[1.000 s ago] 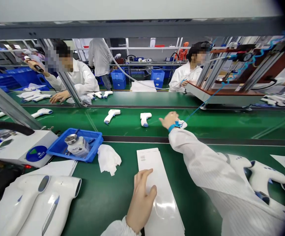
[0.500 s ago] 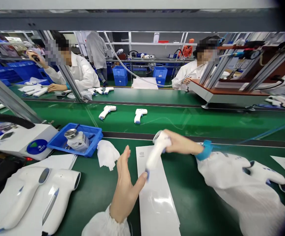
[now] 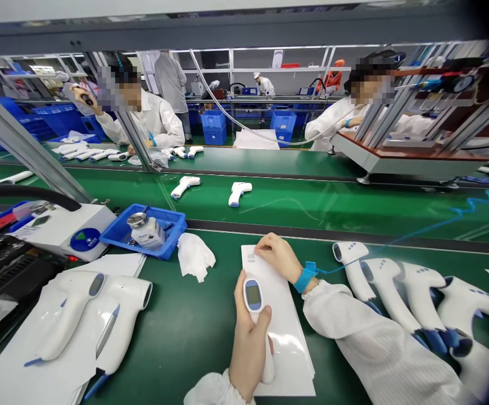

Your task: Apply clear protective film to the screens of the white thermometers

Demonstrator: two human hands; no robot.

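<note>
My left hand (image 3: 247, 337) is closed round the handle of a white infrared thermometer (image 3: 268, 343), its small grey screen facing me. Under it lies a stack of glossy white sheets (image 3: 289, 337) with small print near the top. At the top of that stack my right hand (image 3: 279, 257) is bent down, fingertips pinched against the paper beside the print. What they grip, if anything, is hidden. A blue wrist strap (image 3: 306, 277) is on my right wrist. To the right, several white thermometers (image 3: 390, 287) lie side by side, partly behind my right sleeve.
Two larger thermometer shells (image 3: 122, 320) lie on paper at left. A blue tray (image 3: 172, 239) holds a metal-capped bottle (image 3: 147, 232), near a crumpled white cloth (image 3: 196, 256). Two thermometers (image 3: 239, 194) lie on the green conveyor (image 3: 312, 202). Co-workers sit beyond it.
My right hand has passed the thermometer to my left hand, which has closed on it. The right hand has moved down to the top of the sheets. The view has shifted slightly.
</note>
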